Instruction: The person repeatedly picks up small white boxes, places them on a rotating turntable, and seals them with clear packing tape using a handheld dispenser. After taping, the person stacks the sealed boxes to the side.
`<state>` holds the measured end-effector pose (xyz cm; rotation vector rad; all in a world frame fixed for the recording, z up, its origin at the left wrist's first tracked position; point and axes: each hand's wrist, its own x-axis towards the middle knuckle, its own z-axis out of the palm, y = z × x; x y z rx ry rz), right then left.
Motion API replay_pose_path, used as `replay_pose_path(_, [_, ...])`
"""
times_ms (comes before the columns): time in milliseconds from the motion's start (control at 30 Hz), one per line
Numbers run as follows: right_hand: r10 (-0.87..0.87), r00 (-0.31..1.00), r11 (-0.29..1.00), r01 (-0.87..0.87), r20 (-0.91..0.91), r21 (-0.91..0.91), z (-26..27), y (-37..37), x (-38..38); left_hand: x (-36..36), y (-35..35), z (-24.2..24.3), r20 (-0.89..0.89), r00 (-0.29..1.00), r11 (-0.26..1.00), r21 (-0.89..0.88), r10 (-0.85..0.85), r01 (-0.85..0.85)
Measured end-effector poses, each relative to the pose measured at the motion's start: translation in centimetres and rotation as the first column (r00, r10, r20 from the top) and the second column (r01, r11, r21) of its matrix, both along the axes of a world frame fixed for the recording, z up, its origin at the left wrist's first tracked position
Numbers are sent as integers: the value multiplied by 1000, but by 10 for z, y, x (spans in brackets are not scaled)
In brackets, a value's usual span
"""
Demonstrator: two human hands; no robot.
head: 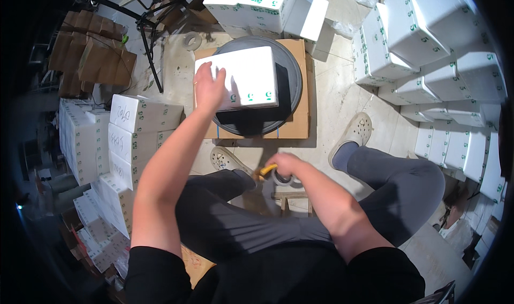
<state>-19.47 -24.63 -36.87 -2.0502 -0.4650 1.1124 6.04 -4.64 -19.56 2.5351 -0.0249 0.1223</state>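
A white box [245, 75] with green printed marks lies on a round dark turntable [291, 99], which rests on flat brown cardboard [301, 133]. My left hand [209, 88] rests on the left part of the box, its fingers spread. Nearer my body, between my knees, my right hand [284, 164] is closed around a yellow tool [268, 169]; its exact kind is blurred. Just under that hand appears a roll of tape [283, 179], and I cannot tell whether it belongs to the tool.
Stacked white boxes stand at left [146, 113] and right [421, 71]. More white boxes [251, 15] sit beyond the turntable. Brown cartons [106, 61] and a black tripod [146, 49] occupy the upper left. A tape roll [192, 41] lies on the floor. A wooden frame [295, 195] shows between my legs.
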Motion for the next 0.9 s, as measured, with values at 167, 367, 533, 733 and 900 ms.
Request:
replay_pose_path(167, [-164, 937, 967, 214, 308, -137, -34, -17, -83, -14, 71, 34, -585, 808, 977, -121, 74, -178])
replay_pose_path(367, [-395, 736, 890, 455, 550, 31, 44, 10, 33, -16, 93, 13, -637, 748, 948, -316, -186, -34])
replay_pose_path(533, [-309, 684, 848, 513, 661, -135, 111, 24, 137, -10, 100, -20, -553, 810, 953, -301, -196, 25])
replay_pose_path(733, [-405, 815, 771, 548, 415, -324, 100, -5, 111, 0, 101, -34, -532, 830, 981, -172, -166, 86])
replay_pose_path(900, [-876, 380, 440, 883, 298, 167, 73, -9, 122, 1, 91, -28, -661, 744, 951, -282, -95, -129])
